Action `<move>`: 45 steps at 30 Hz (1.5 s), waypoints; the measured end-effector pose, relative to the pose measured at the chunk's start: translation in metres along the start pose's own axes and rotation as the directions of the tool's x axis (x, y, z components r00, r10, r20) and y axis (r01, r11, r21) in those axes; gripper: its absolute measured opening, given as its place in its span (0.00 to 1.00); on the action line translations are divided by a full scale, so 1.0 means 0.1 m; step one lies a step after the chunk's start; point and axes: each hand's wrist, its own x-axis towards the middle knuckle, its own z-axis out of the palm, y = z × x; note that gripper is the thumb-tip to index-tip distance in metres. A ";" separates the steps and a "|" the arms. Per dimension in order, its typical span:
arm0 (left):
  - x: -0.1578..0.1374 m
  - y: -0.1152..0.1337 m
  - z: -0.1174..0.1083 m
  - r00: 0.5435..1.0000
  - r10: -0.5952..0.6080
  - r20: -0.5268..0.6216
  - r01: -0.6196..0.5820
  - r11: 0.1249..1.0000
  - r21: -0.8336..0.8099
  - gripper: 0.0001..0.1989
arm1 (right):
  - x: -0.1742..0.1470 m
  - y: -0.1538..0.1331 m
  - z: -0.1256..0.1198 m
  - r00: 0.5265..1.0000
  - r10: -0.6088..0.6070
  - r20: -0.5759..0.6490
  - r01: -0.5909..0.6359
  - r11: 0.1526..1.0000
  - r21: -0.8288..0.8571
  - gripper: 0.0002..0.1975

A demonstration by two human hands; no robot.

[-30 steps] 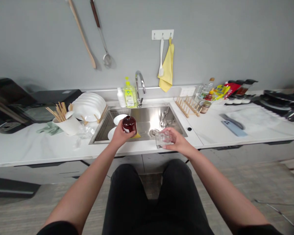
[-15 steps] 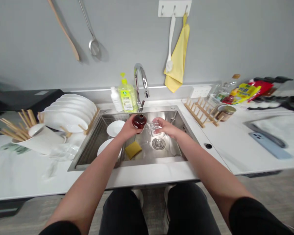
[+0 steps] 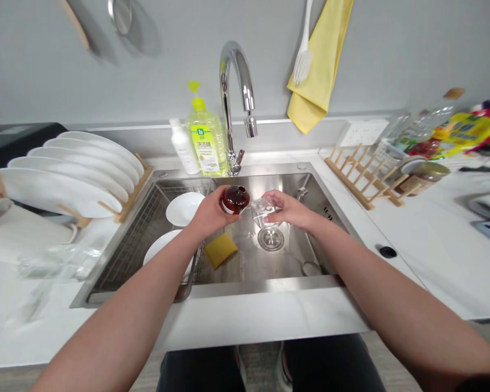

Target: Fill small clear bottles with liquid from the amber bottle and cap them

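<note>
Left hand [image 3: 207, 213] grip around brown bottle [image 3: 234, 199] (right hand [image 3: 291, 209]: clear glass [image 3: 262, 209]).

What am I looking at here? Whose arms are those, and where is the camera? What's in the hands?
The camera sits on a person's head and looks down, so you see what they see. The two arms belong to that person, standing at a kitchen sink.

The left hand holds a small dark red bottle. The right hand holds a clear glass. Both are held over the sink, close together, below the shiny tap.

Inside the sink lie a yellow sponge, two white dishes and the round drain. Behind it stands a green soap bottle. To the left, white plates stand in a wooden rack. To the right is another, unfilled wooden rack. A yellow cloth hangs on the wall.
</note>
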 end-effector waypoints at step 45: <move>-0.04 0.09 0.02 0.989 0.149 0.011 -0.142 0.910 0.389 0.41 | 0.06 0.11 0.02 0.982 -0.129 -0.135 0.099 0.973 -0.206 0.38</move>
